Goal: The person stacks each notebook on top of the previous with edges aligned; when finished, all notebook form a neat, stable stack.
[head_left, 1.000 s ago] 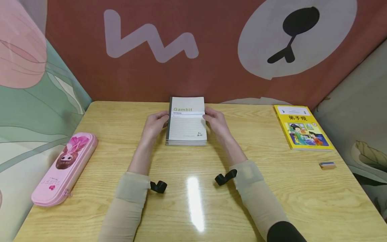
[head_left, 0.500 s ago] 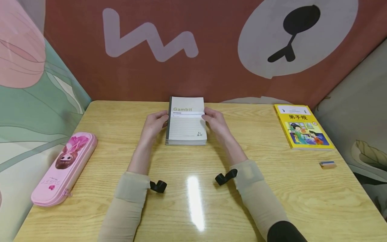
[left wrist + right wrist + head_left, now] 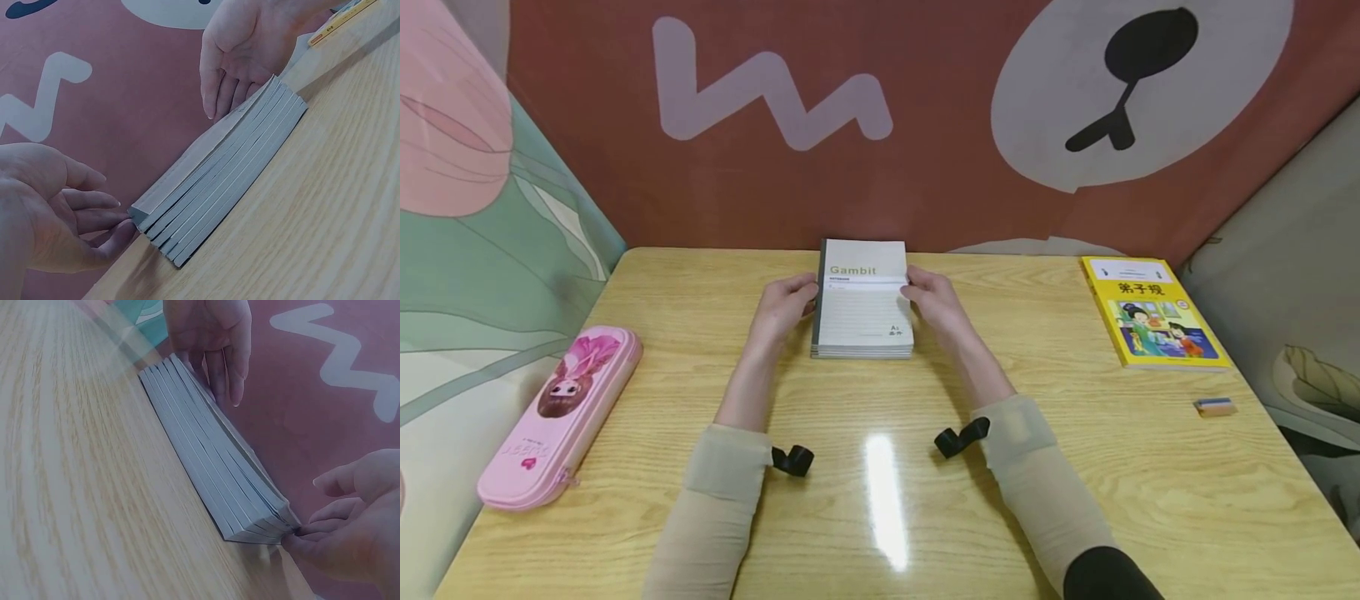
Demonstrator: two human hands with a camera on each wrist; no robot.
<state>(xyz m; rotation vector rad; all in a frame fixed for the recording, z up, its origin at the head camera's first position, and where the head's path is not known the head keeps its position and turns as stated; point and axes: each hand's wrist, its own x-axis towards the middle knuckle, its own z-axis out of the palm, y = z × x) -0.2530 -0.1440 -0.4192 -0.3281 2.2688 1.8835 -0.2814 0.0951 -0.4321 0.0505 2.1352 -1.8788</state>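
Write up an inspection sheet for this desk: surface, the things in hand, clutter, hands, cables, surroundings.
Surface: light wooden table, glossy, with a glare patch near the front.
Things in hand: stack of Gambit notebooks lying flat at the back centre; about seven in the wrist views, edges slightly fanned.
Clutter: pink pencil case at the left edge; yellow children's book at the right; small eraser near it.
Hands: left hand touches the stack's left side with its fingertips; right hand touches its right side.
Cables: nothing seen; a black strap end at each wrist.
Surroundings: red-brown printed backdrop behind, patterned cloth panels on both sides.
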